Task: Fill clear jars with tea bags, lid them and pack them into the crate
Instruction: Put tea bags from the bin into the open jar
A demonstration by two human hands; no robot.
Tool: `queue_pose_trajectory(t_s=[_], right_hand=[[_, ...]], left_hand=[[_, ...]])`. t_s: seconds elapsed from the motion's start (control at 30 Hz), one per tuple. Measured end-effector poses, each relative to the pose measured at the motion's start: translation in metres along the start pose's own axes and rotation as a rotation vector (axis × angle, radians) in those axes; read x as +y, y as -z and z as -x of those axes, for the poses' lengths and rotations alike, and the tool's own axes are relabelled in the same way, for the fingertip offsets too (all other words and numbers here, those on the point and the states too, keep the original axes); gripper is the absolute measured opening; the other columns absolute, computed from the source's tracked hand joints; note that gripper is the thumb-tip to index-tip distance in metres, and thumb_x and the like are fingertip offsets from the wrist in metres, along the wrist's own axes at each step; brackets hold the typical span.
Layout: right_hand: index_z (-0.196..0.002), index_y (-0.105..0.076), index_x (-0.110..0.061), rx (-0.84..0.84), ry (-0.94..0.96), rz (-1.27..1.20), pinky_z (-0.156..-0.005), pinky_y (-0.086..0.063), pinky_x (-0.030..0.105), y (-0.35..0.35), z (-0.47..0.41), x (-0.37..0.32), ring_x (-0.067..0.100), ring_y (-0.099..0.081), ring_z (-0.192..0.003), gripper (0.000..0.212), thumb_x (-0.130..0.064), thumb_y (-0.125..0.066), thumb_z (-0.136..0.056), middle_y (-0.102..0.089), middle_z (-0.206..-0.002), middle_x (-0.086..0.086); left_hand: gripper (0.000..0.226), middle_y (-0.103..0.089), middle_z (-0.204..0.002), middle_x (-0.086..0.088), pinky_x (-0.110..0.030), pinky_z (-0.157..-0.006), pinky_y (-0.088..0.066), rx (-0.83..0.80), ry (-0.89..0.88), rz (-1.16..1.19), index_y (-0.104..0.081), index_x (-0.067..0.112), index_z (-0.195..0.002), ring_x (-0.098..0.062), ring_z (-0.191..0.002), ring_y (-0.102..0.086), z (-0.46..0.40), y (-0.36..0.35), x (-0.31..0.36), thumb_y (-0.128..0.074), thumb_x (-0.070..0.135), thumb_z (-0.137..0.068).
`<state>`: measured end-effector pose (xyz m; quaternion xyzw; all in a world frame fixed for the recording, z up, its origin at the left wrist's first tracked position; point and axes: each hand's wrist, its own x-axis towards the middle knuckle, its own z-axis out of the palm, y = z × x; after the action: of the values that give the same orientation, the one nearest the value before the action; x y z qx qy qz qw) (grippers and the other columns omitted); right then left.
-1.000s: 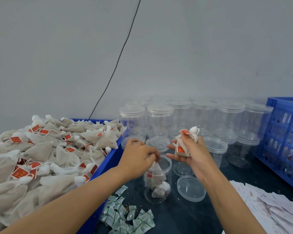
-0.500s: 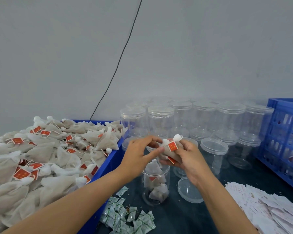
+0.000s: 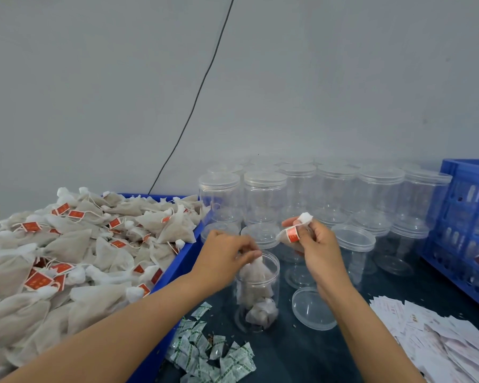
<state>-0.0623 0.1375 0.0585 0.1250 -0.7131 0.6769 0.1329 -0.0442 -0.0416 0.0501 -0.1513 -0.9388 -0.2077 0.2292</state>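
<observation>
Jar (image 3: 257, 294) sat open while my left hand (image 3: 224, 252) pinched a tea bag (image 3: 253, 272) over its mouth; right hand (image 3: 320, 244) curled around another bag (image 3: 292, 234), raised beside it.

open jar (image 3: 257, 294) between tea bag bin (image 3: 177, 261) and crate (image 3: 465, 230)

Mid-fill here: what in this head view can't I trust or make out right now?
- Count of tea bags in the open jar: they overlap and the left hand covers the mouth.
- Bags held by the right hand: fingers hide them, number unclear.
- Blue crate: cut off by the right edge; contents blurred behind its mesh.
- Rear jars: clear on pale wall, uncountable.
- Print on paper slips: too small.
</observation>
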Motion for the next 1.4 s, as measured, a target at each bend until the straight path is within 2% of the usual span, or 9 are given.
queue_pose_trajectory(t_s=[0.17, 0.27, 0.37, 0.63, 0.97, 1.07, 1.17, 1.27, 1.4], right_hand=[[-0.097, -0.072, -0.020, 0.047, 0.033, 0.162, -0.094, -0.049, 0.037, 0.000, -0.004, 0.004, 0.026, -0.056, -0.106, 0.027, -0.014, -0.046, -0.100, -0.061, -0.113, 0.013], [-0.096, -0.071, -0.016, 0.013, 0.048, 0.074, -0.070, -0.051, 0.013, -0.002, -0.001, 0.001, 0.009, -0.063, -0.087, 0.027, -0.009, -0.046, -0.099, -0.068, -0.098, 0.004], [-0.097, -0.071, -0.017, -0.006, 0.080, 0.082, -0.061, -0.046, 0.007, -0.002, 0.001, 0.001, -0.006, -0.061, -0.073, 0.021, -0.008, -0.051, -0.096, -0.068, -0.088, -0.006], [-0.085, -0.055, -0.031, 0.023, 0.150, 0.250, -0.071, -0.056, 0.025, -0.012, 0.006, 0.006, 0.004, -0.065, -0.077, 0.025, -0.012, -0.070, -0.084, -0.066, -0.082, -0.013], [-0.093, -0.067, -0.022, -0.118, 0.344, 0.588, -0.085, -0.050, 0.042, -0.015, 0.009, 0.012, 0.012, -0.065, -0.084, 0.022, -0.004, -0.054, -0.091, -0.069, -0.082, -0.012], [-0.098, -0.073, -0.024, -0.261, 0.407, 0.711, -0.094, -0.038, 0.038, -0.014, 0.008, 0.011, 0.012, -0.060, -0.097, 0.044, 0.007, -0.047, -0.082, -0.072, -0.098, -0.011], [-0.100, -0.073, -0.030, -0.478, 0.444, 0.823, -0.091, -0.023, 0.032, -0.019, 0.013, 0.011, 0.006, -0.047, -0.095, 0.044, -0.008, -0.038, -0.082, -0.067, -0.098, -0.018], [-0.102, -0.071, -0.023, -0.672, 0.376, 0.958, -0.108, -0.012, 0.035, -0.025, 0.014, 0.015, 0.009, -0.048, -0.105, 0.044, -0.018, -0.029, -0.089, -0.067, -0.103, -0.009], [-0.080, -0.061, -0.010, -0.695, 0.292, 1.072, -0.115, -0.008, 0.046, -0.024, 0.010, 0.016, 0.015, -0.051, -0.092, 0.034, -0.017, -0.030, -0.093, -0.057, -0.077, -0.004]], left_hand=[[0.043, -0.071, -0.093, 0.014, -0.029, -0.112, -0.013, -0.056, -0.092, -0.199, -0.073, 0.030, -0.095, -0.003, -0.096, -0.053, 0.001, -0.003, 0.009, -0.032, 0.041, -0.103], [0.065, -0.071, -0.089, 0.010, -0.027, -0.117, -0.003, -0.132, -0.132, -0.202, -0.075, 0.027, -0.093, -0.002, -0.099, -0.052, 0.003, 0.000, 0.010, -0.012, 0.041, -0.102], [0.067, -0.071, -0.091, 0.002, -0.024, -0.119, 0.006, -0.247, -0.123, -0.139, -0.075, 0.017, -0.093, -0.004, -0.102, -0.056, 0.007, -0.003, 0.006, -0.011, 0.034, -0.105], [0.034, -0.070, -0.084, -0.002, -0.044, -0.092, -0.049, 0.205, 0.139, 0.310, -0.068, 0.009, -0.090, -0.017, -0.086, -0.065, 0.001, 0.002, -0.009, -0.037, 0.012, -0.103], [0.030, -0.073, -0.092, 0.003, -0.032, -0.095, -0.049, 0.096, 0.253, 0.424, -0.072, 0.013, -0.095, -0.008, -0.095, -0.065, 0.005, 0.001, -0.009, -0.045, 0.000, -0.096], [0.034, -0.074, -0.093, 0.002, -0.033, -0.095, -0.051, 0.057, 0.208, 0.378, -0.074, 0.012, -0.095, -0.008, -0.095, -0.066, 0.005, -0.001, -0.005, -0.044, -0.004, -0.093], [0.035, -0.073, -0.095, 0.000, -0.036, -0.094, -0.051, 0.025, 0.209, 0.352, -0.071, 0.011, -0.098, -0.011, -0.096, -0.066, 0.006, -0.003, -0.006, -0.042, -0.006, -0.093], [0.036, -0.072, -0.094, 0.001, -0.035, -0.093, -0.051, 0.025, 0.226, 0.371, -0.069, 0.013, -0.097, -0.009, -0.095, -0.066, 0.006, -0.002, -0.007, -0.040, -0.008, -0.093], [0.038, -0.071, -0.095, 0.003, -0.031, -0.093, -0.051, 0.003, 0.204, 0.371, -0.068, 0.013, -0.097, -0.007, -0.096, -0.065, 0.007, -0.002, -0.007, -0.040, -0.010, -0.091]])
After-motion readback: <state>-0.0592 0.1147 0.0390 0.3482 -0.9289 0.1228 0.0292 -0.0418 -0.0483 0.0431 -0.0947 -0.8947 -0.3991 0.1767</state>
